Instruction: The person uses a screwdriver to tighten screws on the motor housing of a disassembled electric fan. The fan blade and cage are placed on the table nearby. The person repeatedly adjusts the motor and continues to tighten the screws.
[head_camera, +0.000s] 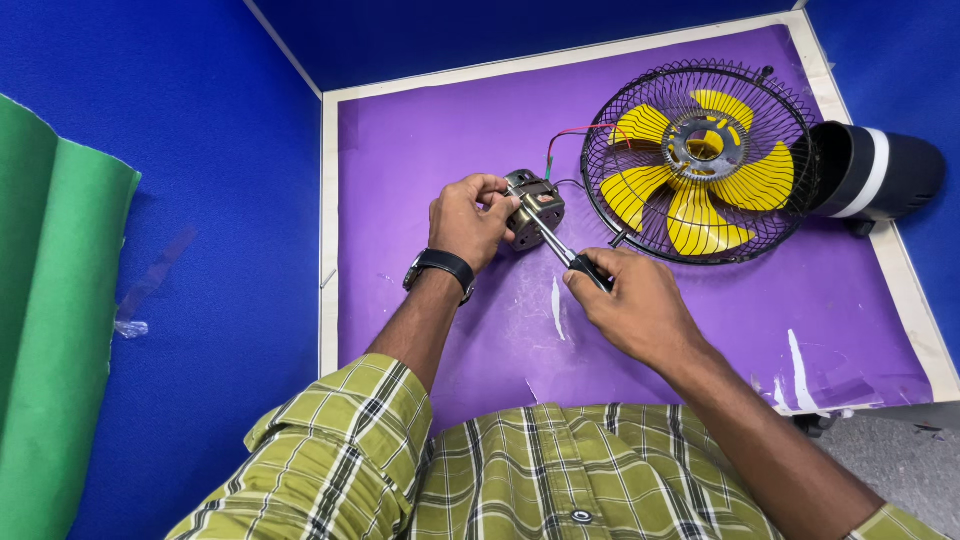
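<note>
My left hand (468, 222) grips the small metal motor (535, 207) above the purple desk (450, 150). My right hand (632, 300) is closed on the screwdriver (567, 254), its tip at the motor. Thin wires (580, 133) run to a black wire-cage fan (700, 160) with yellow blades, just beside.

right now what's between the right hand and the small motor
The screwdriver: its metal shaft bridges the gap from the right hand up to the motor, which the left hand grips. Seen in the head view.

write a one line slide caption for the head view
Left hand steadies a small motor while right hand drives a screwdriver beside a yellow-bladed fan.
</note>
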